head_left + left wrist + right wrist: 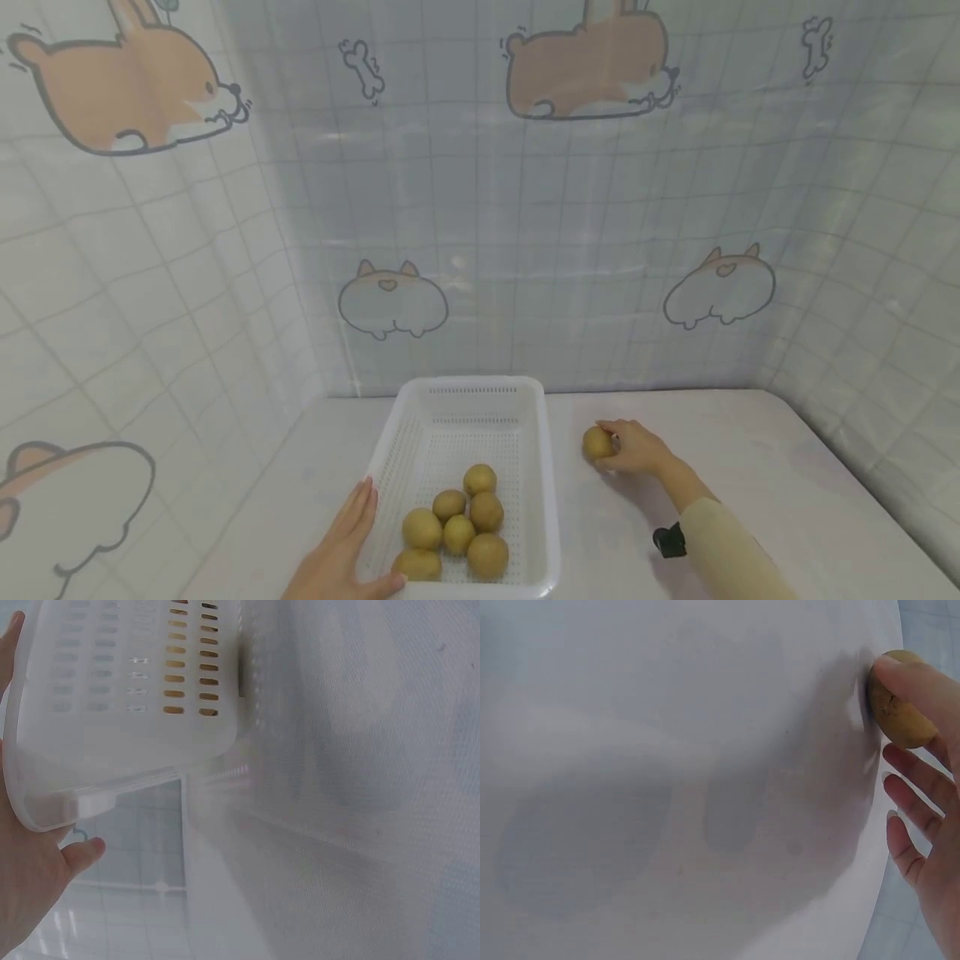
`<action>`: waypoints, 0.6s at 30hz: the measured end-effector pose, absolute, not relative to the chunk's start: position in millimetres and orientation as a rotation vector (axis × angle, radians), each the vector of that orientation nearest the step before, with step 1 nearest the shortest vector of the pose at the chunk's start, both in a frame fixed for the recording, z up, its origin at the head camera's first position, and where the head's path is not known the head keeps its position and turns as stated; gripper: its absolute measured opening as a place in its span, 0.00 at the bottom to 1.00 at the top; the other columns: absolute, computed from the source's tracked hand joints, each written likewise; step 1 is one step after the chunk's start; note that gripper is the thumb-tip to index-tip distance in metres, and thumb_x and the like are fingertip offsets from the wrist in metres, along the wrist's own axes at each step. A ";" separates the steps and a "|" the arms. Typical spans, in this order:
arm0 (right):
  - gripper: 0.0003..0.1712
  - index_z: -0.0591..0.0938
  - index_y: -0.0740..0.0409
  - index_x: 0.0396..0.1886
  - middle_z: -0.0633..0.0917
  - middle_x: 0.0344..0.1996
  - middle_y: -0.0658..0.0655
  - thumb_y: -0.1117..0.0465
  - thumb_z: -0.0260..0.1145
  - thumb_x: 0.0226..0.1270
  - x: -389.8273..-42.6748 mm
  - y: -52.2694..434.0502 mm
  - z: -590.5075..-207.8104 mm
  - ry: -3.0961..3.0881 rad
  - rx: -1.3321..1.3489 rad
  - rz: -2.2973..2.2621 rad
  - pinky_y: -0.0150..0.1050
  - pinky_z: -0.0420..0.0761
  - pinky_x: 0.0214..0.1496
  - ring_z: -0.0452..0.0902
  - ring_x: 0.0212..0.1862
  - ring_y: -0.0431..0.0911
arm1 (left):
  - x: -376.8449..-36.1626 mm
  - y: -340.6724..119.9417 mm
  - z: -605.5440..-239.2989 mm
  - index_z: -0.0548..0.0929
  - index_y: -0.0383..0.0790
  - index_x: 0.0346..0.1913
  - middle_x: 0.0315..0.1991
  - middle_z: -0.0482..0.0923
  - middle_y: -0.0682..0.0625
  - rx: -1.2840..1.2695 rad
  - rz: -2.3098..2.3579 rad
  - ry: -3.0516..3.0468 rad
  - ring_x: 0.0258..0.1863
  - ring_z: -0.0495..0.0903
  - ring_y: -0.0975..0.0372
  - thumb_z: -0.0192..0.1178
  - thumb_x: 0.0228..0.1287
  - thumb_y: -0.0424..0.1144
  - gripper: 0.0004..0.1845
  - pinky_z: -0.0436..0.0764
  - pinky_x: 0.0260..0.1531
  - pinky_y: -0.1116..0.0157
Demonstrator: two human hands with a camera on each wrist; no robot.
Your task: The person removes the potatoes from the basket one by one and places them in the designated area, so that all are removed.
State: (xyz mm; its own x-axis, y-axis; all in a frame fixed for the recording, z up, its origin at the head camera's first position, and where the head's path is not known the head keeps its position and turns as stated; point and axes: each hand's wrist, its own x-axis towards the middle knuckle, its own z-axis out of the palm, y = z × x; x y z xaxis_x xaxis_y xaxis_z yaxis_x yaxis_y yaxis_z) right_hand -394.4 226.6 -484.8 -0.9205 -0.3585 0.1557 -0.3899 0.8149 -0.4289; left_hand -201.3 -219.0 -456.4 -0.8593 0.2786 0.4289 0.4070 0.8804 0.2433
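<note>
A white slotted plastic basket (pixel 471 383) stands on the white table and holds several yellow-brown potatoes (pixel 459 533) at its near end. My left hand (pixel 356 521) lies flat along the basket's left side, fingers straight, thumb at the near corner. In the left wrist view my left hand's palm (pixel 30 885) presses the basket's rim (pixel 120 742). To the right of the basket a single potato (pixel 597 442) sits on the table. My right hand (pixel 626 446) curls over it from the right. In the right wrist view a fingertip of my right hand (pixel 922 825) lies across the potato (pixel 900 720).
The table (pixel 750 483) is boxed in by sheet-covered walls printed with cartoon dogs, behind (pixel 525 250), left and right. A black strap (pixel 670 540) sits on my right wrist. Bare tabletop lies to the right of the lone potato.
</note>
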 end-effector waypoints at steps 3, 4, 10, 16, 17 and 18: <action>0.44 0.71 0.61 0.59 0.80 0.46 0.57 0.46 0.73 0.41 -391.4 230.7 -485.0 -2.905 0.630 0.711 0.50 0.74 0.45 0.72 0.47 0.53 | -200.7 -218.3 -455.1 0.58 0.26 0.64 0.67 0.52 0.38 -0.500 -0.473 -2.671 0.69 0.37 0.68 0.64 0.38 0.66 0.58 0.70 0.48 0.46; 0.45 0.70 0.60 0.60 0.80 0.45 0.57 0.45 0.73 0.41 -390.2 231.9 -485.0 -2.900 0.631 0.709 0.51 0.73 0.45 0.72 0.48 0.53 | -200.8 -218.4 -455.3 0.58 0.26 0.64 0.67 0.52 0.38 -0.499 -0.471 -2.672 0.69 0.37 0.68 0.64 0.38 0.66 0.58 0.69 0.49 0.46; 0.46 0.68 0.54 0.62 0.79 0.47 0.54 0.43 0.72 0.42 -379.1 239.7 -478.9 -2.806 0.587 0.737 0.53 0.73 0.44 0.72 0.49 0.51 | -201.1 -219.0 -456.4 0.59 0.26 0.64 0.67 0.53 0.37 -0.494 -0.454 -2.667 0.69 0.38 0.66 0.65 0.37 0.65 0.58 0.62 0.58 0.59; 0.45 0.69 0.47 0.61 0.79 0.48 0.49 0.42 0.73 0.40 -366.4 246.4 -461.9 -2.613 0.585 0.747 0.51 0.74 0.42 0.73 0.49 0.47 | -202.2 -218.5 -455.7 0.57 0.26 0.65 0.67 0.51 0.36 -0.473 -0.495 -2.715 0.69 0.38 0.63 0.65 0.39 0.65 0.58 0.66 0.52 0.47; 0.46 0.69 0.47 0.61 0.79 0.48 0.49 0.42 0.74 0.39 -364.6 247.5 -458.5 -2.579 0.596 0.747 0.51 0.74 0.42 0.73 0.49 0.47 | -202.3 -218.3 -455.5 0.57 0.26 0.65 0.68 0.51 0.36 -0.467 -0.510 -2.723 0.69 0.39 0.63 0.64 0.39 0.65 0.58 0.66 0.52 0.46; 0.46 0.69 0.47 0.61 0.78 0.48 0.48 0.43 0.74 0.38 -362.7 248.6 -454.9 -2.548 0.607 0.744 0.51 0.74 0.42 0.73 0.49 0.46 | -202.2 -218.1 -455.3 0.56 0.26 0.65 0.68 0.50 0.36 -0.467 -0.517 -2.726 0.69 0.39 0.62 0.64 0.39 0.65 0.58 0.66 0.52 0.46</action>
